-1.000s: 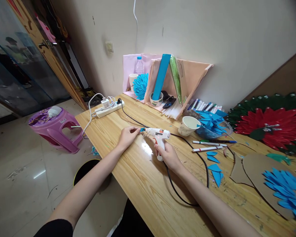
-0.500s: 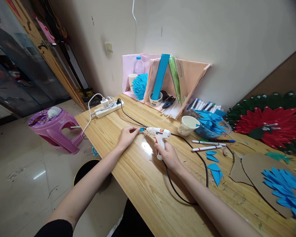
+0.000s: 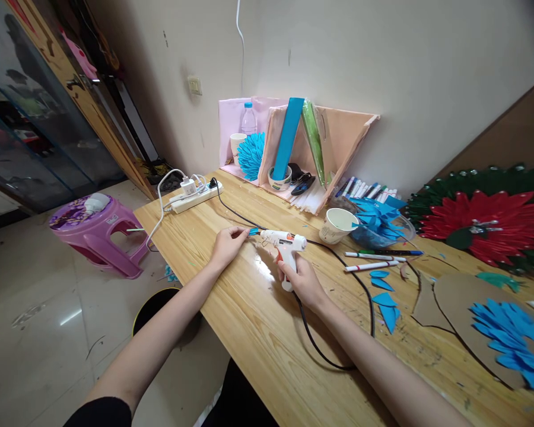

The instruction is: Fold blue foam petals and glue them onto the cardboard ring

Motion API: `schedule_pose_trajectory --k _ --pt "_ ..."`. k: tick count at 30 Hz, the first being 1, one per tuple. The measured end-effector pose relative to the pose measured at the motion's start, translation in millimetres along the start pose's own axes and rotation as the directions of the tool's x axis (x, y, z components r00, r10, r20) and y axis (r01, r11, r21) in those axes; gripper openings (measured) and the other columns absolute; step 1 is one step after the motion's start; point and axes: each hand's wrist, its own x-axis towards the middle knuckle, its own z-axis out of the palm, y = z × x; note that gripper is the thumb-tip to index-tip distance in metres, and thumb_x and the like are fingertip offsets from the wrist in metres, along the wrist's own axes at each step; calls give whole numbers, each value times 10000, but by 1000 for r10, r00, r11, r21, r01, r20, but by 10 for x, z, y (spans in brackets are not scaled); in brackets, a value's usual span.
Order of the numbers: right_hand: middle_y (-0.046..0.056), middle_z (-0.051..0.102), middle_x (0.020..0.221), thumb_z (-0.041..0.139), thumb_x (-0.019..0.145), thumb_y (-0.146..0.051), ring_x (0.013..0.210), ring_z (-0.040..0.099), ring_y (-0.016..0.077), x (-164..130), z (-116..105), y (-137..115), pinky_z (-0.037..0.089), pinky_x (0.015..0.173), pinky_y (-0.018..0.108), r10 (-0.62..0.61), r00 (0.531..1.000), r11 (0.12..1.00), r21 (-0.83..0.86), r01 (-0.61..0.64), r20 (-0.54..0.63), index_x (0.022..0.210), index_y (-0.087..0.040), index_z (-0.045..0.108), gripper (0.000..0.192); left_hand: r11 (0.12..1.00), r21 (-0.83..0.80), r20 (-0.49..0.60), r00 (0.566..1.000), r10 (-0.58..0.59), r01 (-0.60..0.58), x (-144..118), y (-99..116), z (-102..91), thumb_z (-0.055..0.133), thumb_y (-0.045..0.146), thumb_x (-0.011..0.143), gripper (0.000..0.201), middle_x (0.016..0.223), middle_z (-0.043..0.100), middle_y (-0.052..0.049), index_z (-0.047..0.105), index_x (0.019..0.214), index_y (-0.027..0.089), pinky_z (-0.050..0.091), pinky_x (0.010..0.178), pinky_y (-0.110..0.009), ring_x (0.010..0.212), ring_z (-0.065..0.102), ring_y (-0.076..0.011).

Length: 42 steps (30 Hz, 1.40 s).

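My right hand [image 3: 303,283] grips the handle of a white hot glue gun [image 3: 285,242] held just above the wooden table [image 3: 267,332]. Its nozzle points left. My left hand [image 3: 228,245] pinches a small blue paper petal [image 3: 253,231] right at the nozzle tip. The gun's black cord [image 3: 333,296] loops across the table toward a white power strip [image 3: 196,196].
A paper cup [image 3: 338,225], markers [image 3: 374,260], loose blue petals [image 3: 385,296] and a bowl of blue petals [image 3: 378,222] lie to the right. Cardboard with glued blue petals [image 3: 507,338] and a red-green paper flower [image 3: 485,222] sit far right. A pink stool [image 3: 93,228] and a bin [image 3: 155,305] stand on the floor.
Both hands and the glue gun have stayed nearly still; the view has shifted slightly.
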Motion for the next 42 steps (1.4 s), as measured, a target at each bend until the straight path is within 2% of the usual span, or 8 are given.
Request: schedule_pose_trajectory --k 14,31,35,39,42 --pt "-4 575 587 440 821 -357 563 524 148 0 1 -8 396 591 258 18 1000 995 -102 -18 -8 652 -187 506 248 998 -52 18 999 -45 46 -27 98 6 617 382 722 274 775 719 -64 715 796 137 496 678 -284 709 649 -187" --pt "-9 566 589 438 825 -363 559 528 138 -5 14 23 395 583 244 36 997 995 -86 -42 -61 710 -173 523 238 995 -73 14 998 -62 63 -20 89 3 629 380 712 265 756 715 -57 719 786 142 488 666 -281 690 641 -183" --pt "12 597 664 426 833 -384 597 550 148 118 -32 35 403 595 246 -4 988 993 -116 -14 -154 837 -160 544 253 989 -117 -15 995 -94 91 -31 118 -12 652 398 674 271 690 699 -48 720 752 147 467 621 -264 657 620 -174" --pt "74 640 807 418 832 -383 713 588 193 430 -99 10 398 622 267 -46 959 948 -314 -46 -278 928 -147 560 291 986 -162 -79 995 -60 47 -35 329 -44 645 431 660 312 649 674 -57 693 689 125 430 575 -248 629 588 -161" --pt "117 640 850 412 832 -327 793 587 234 641 -86 -2 401 642 291 -70 953 895 -441 -71 -295 907 -139 552 246 973 -229 -124 992 14 -42 -51 711 -44 655 410 660 287 628 652 -42 674 680 124 419 607 -244 622 563 -142"
